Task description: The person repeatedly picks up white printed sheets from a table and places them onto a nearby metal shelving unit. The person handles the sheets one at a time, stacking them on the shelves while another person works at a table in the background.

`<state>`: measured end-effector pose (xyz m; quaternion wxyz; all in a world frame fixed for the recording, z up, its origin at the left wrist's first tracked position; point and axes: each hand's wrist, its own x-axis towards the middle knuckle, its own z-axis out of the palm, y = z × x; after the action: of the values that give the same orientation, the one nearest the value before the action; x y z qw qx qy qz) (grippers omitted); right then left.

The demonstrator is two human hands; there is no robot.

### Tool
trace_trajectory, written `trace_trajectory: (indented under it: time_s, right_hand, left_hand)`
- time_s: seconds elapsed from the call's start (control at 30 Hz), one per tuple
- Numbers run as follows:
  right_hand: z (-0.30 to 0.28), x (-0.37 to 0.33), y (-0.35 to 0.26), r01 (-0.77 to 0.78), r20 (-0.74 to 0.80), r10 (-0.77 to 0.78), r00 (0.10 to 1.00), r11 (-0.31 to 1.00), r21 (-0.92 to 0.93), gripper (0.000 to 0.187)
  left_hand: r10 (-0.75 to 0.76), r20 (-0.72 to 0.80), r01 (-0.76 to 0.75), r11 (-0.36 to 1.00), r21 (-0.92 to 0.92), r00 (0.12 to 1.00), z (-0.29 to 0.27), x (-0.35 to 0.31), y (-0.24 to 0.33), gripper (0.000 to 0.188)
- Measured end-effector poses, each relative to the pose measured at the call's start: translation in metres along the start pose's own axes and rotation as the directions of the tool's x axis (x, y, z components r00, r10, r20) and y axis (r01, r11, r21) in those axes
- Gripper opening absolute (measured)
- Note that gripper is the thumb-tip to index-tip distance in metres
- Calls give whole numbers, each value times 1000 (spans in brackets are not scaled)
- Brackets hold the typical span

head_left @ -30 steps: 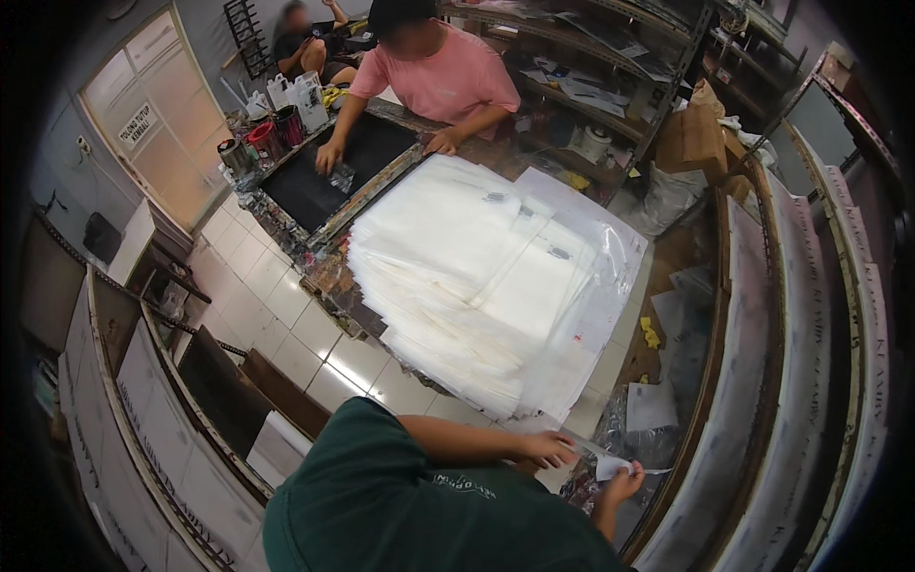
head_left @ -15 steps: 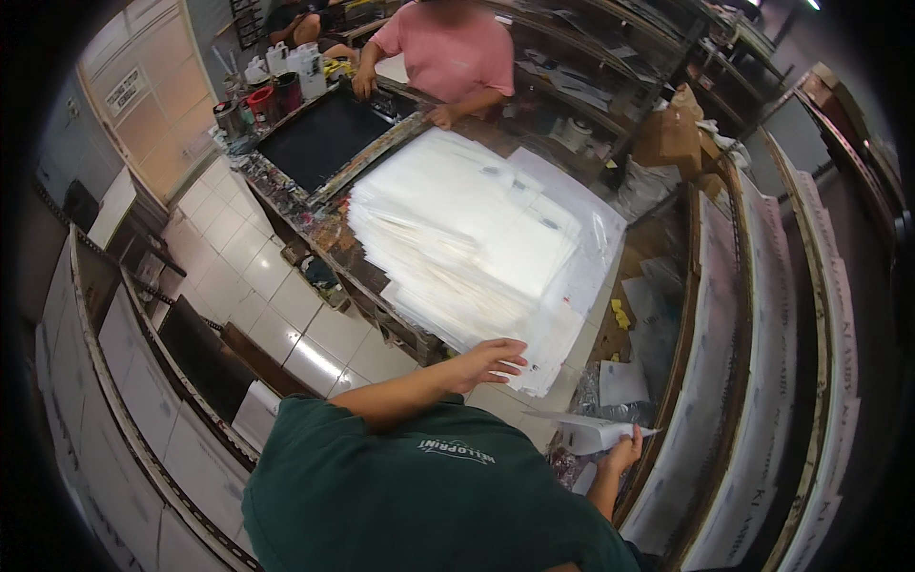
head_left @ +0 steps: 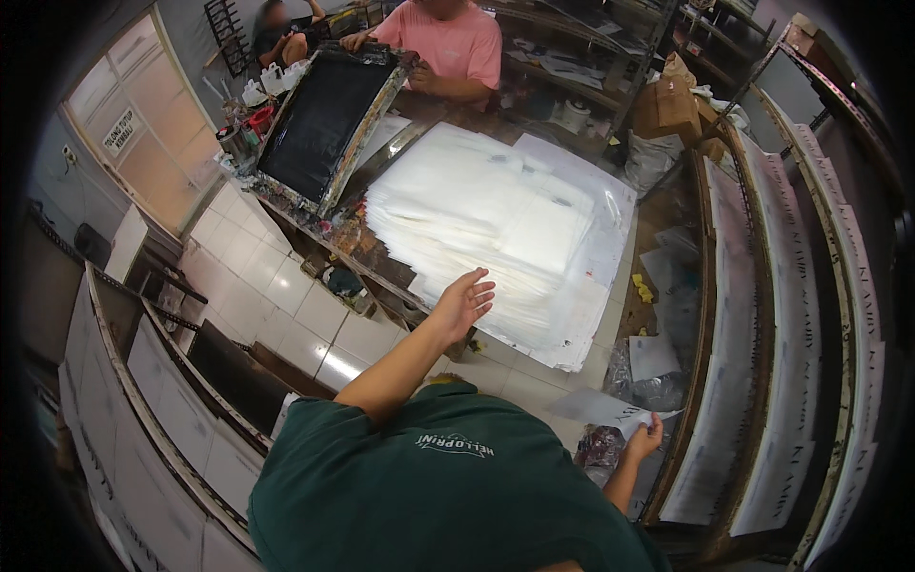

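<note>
White sheets lined two rows of racks point(head_left: 176, 391) on my left, with one pale door point(head_left: 143, 105) farther back. Between those racks and the work table point(head_left: 351, 236), a strip of tiled floor point(head_left: 243, 276) left some walking room. Next along was one black screen in a worn frame point(head_left: 324, 129), tilted up off the table. Two other people were in view: one in dark clothes point(head_left: 276, 43) way back, and one in a pink shirt point(head_left: 453, 48) with hands near the far end of that frame.

My left hand point(head_left: 464, 305) was out in front, nothing in it, palm and fingers spread wide. It lined up with the near edge of one big pile of white sheets point(head_left: 481, 205); couldn't tell if it touched. Way too many layers to count, and that near edge was a ragged fan. The pile covered most of the near half of the table.

Past the table's right edge there was one yellow scrap point(head_left: 641, 288), plus one big cardboard box point(head_left: 665, 110) toward the back. My right hand point(head_left: 645, 437) was closed narrow, pinching the edge of one loose printed sheet point(head_left: 596, 408) beside three rows of printed sheets point(head_left: 786, 334) in the right-hand racks. Pretty tight on that side, honestly.
</note>
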<state>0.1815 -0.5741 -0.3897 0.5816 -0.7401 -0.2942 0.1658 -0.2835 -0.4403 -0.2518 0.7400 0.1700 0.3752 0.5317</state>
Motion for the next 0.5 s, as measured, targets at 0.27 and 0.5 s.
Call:
trace_trajectory:
  time_s: [0.27, 0.5]
  right_hand:
    - [27, -54, -40, -104, 1, 104, 995, 995, -1, 39]
    - [69, -86, -71, -32, 44, 36, 998, 995, -96, 40]
  left_hand:
    - [92, -176, -136, 957, -256, 980, -56, 64, 56, 42]
    - [125, -218, -202, 903, -379, 968, -107, 107, 103, 47]
